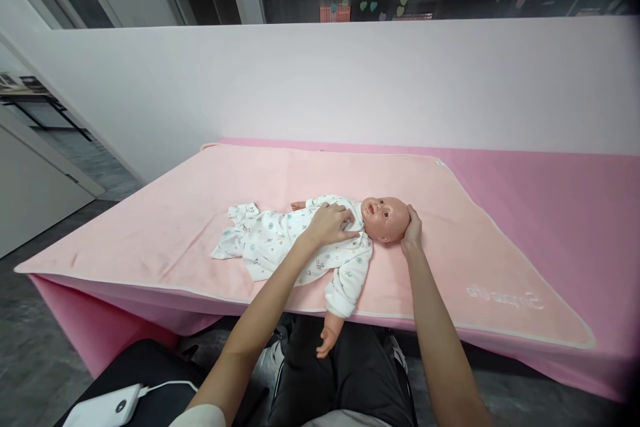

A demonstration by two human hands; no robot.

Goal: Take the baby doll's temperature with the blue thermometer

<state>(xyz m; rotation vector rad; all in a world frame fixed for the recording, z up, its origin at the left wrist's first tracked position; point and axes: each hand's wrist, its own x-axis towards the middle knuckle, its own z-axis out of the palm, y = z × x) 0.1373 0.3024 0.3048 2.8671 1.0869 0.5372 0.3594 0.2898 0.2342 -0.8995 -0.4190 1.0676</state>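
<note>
A baby doll (384, 219) lies on its back on a pink blanket (165, 207), with its head to the right. It wears a white printed romper (273, 233), whose legs lie flat toward the left. My left hand (331, 224) rests on the doll's chest, thumb held apart from the fingers. Around the crown of the head curves my right hand (413, 232), its palm against the head and its fingers partly hidden behind it. One doll arm (330, 333) hangs over the front edge of the blanket, above my lap.
A pink cloth (575, 213) covers the table under the blanket. Behind stands a white wall (350, 87) with dark glass above it. At the lower left, a white power bank (105, 408) with a cable lies on a black surface.
</note>
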